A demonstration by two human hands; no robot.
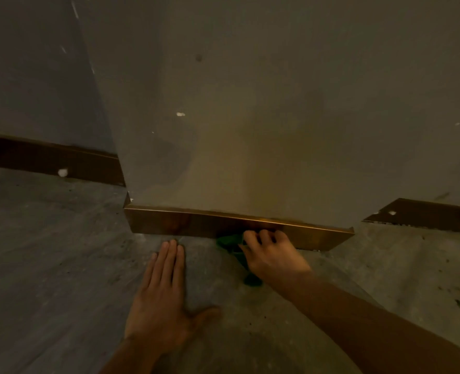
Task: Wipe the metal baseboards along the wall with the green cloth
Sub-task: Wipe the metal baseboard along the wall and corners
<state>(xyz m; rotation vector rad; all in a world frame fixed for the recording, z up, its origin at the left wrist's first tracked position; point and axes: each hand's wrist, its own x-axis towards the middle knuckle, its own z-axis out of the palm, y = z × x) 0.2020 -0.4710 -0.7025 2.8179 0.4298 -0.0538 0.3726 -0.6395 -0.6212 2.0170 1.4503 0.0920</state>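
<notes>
Head view only is given. Two hands are seen. The left hand [164,290] is laid flat on the floor [48,252], palm down, its fingers [169,255] held straight and close together with the thumb spread to the side, nothing being gripped; the fingertips are stopped just short of the baseboard. The right hand [269,252] is reached forward from the lower right, its fingers [261,236] curled around one green cloth [227,242], which is bunched and pressed against the lower face of the baseboard, where floor and metal meet. A further bit of the cloth is seen hanging below the palm, near the floor.

Three baseboard lengths are counted. The middle one [185,222] is run along the foot of the protruding wall section [250,117] and is the one touched by the cloth; it is bronze-coloured and glossy, with a bright glint along its top edge. A second [48,160] is set further back at the left, in shadow, with a white spot on it. A third [426,214] is seen at the right, also set back, with a small white mark near its end.

The floor is grey, rough and speckled with dark spots. The wall is plain grey, marked by a few white chips, and the room is dimly lit.
</notes>
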